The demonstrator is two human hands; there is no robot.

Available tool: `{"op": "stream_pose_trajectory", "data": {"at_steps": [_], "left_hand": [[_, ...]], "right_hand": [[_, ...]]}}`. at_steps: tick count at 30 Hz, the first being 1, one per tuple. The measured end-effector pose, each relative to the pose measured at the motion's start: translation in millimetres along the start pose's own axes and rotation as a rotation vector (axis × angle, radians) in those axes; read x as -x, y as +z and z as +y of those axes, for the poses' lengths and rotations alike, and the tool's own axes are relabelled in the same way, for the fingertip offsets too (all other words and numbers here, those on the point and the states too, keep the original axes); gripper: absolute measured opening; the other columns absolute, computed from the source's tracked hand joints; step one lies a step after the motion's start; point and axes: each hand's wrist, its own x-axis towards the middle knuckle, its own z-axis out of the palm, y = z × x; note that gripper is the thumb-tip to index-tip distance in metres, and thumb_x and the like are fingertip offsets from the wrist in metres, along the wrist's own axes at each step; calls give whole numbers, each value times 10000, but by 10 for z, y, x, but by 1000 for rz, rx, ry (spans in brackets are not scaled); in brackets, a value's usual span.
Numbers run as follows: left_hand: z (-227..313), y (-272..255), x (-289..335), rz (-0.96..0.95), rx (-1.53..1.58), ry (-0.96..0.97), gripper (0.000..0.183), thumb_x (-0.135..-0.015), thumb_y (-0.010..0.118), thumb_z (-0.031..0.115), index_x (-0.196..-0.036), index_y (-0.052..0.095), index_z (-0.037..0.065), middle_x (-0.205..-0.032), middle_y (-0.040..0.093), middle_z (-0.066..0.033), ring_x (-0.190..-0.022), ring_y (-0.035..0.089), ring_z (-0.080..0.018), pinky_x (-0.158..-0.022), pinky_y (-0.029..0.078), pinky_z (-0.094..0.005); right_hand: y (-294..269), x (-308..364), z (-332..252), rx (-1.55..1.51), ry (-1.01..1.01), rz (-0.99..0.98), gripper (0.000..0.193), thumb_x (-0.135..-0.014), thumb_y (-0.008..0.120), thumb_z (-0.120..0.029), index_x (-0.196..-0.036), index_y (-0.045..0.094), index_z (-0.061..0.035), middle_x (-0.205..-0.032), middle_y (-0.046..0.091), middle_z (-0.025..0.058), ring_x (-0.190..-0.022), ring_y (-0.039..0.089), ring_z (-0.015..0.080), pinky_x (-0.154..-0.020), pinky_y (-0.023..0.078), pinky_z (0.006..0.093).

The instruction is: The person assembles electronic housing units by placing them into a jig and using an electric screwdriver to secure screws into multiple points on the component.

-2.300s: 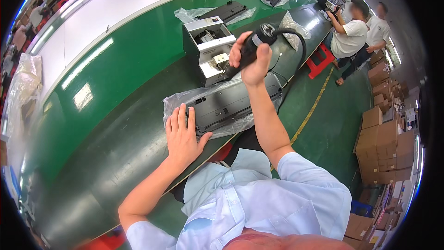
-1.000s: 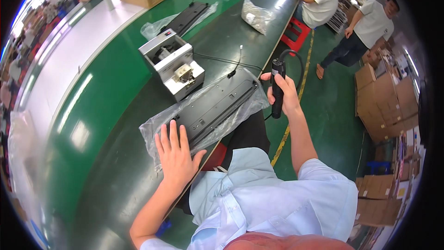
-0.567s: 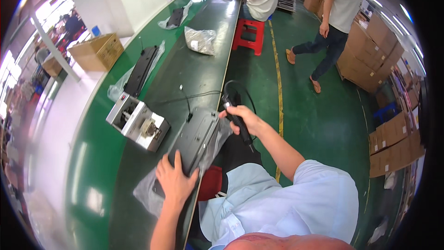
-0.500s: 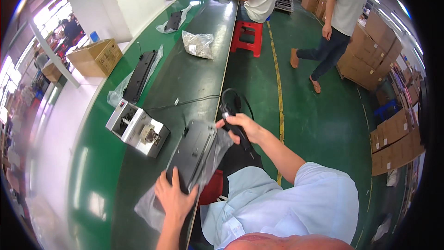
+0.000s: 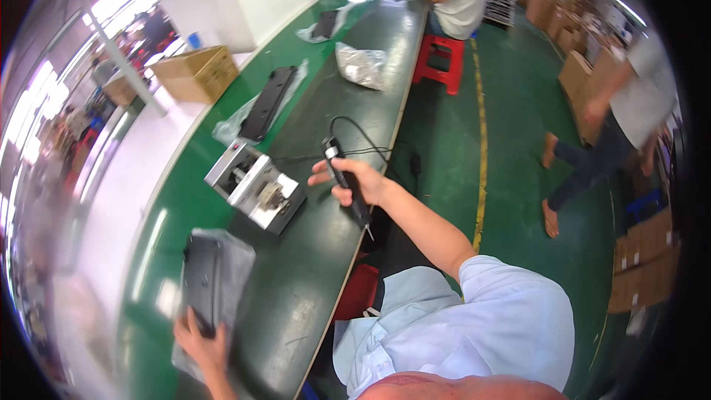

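In the head view, the left hand [image 5: 201,344] lies over the near end of a black plastic panel [image 5: 201,278], thumb and fingers spread apart; whether they grip its edges I cannot tell. The panel rests on a clear plastic bag [image 5: 238,253] at the near left of the green workbench [image 5: 285,326]. The right hand [image 5: 361,181] is curled around a black electric screwdriver [image 5: 342,175], index finger partly extended, the bit pointing down near the bench edge. Between the panel and the screwdriver stands a silver box-shaped machine [image 5: 255,187]. Beyond it lies another black panel [image 5: 268,104].
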Motion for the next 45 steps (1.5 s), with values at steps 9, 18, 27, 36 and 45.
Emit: {"op": "stream_pose_trajectory", "data": {"at_steps": [9, 18, 27, 36, 45], "left_hand": [[-766, 439, -1254, -98, -202, -20, 478, -850, 721, 345, -1305, 699, 203, -1350, 630, -131, -1337, 508, -374, -1144, 354, -545], [1805, -80, -600, -269, 763, 517, 220, -864, 678, 180, -1030, 751, 57, -1031, 727, -173, -990, 666, -368, -881, 527, -470], [3443, -263, 447, -1023, 1831, 750, 305, -938, 653, 256, -1083, 705, -7, -1033, 723, -134, -994, 668, -272, -886, 517, -397], [3582, -149, 385, -1209, 2207, 430, 302, -937, 654, 254, -1081, 703, -6, -1027, 719, -127, -988, 664, -264, -882, 514, -392], [3603, -114, 346, -1239, 2272, 321, 299, -937, 654, 253, -1079, 700, -6, -1020, 715, -121, -981, 660, -256, -878, 511, -387]], "right_hand": [[-224, -335, 173, -5, -55, 98, 366, -1056, 542, -321, -1257, 578, -18, -1110, 702, 209, -522, 446, 91, -462, 395, 257], [-372, -351, 121, 165, 2, 140, 390, -1065, 518, -343, -1279, 566, -21, -1076, 694, 155, -501, 407, 86, -429, 338, 238], [-480, -885, -294, 617, 388, 35, 384, -1031, 587, -390, -1089, 540, -14, -986, 684, 156, -498, 497, 110, -401, 444, 278], [-429, -916, -276, 598, 429, -4, 401, -1009, 599, -361, -1186, 456, -32, -981, 662, 180, -458, 490, 125, -374, 457, 285], [-411, -858, -266, 601, 403, 38, 426, -995, 610, -348, -1226, 432, -38, -993, 654, 204, -447, 475, 120, -363, 454, 278]]}}
